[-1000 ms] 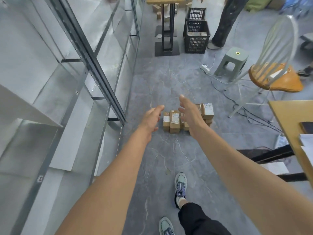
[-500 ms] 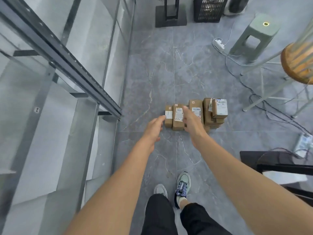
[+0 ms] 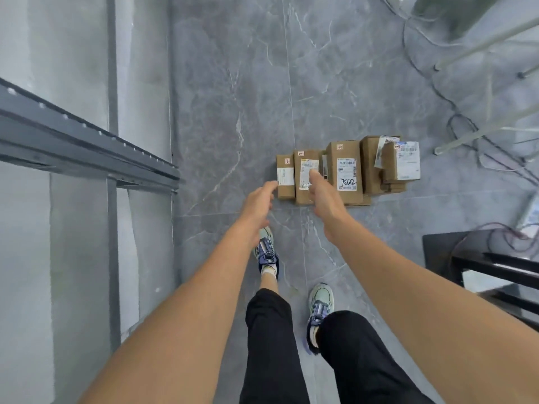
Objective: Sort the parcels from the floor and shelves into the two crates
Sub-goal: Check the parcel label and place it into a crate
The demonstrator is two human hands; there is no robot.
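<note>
This looks like a parcel storeroom or workroom. Grey metal shelving (image 3: 87,147) fills the left; labelled cardboard parcels (image 3: 344,170) sit mid-frame on the tiled floor (image 3: 233,83).

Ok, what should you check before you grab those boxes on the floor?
1. Hands free: ok. The left hand and the right hand are open, holding nothing.
2. Boxes close enough: ok. Both hands are right by the small box and the labelled box.
3. Hand touching a box: cannot tell.
4. Sight of the crates: not ok. None shows.
5. Feet clear of cables: ok. The cables lie off to the right of the shoes.
</note>
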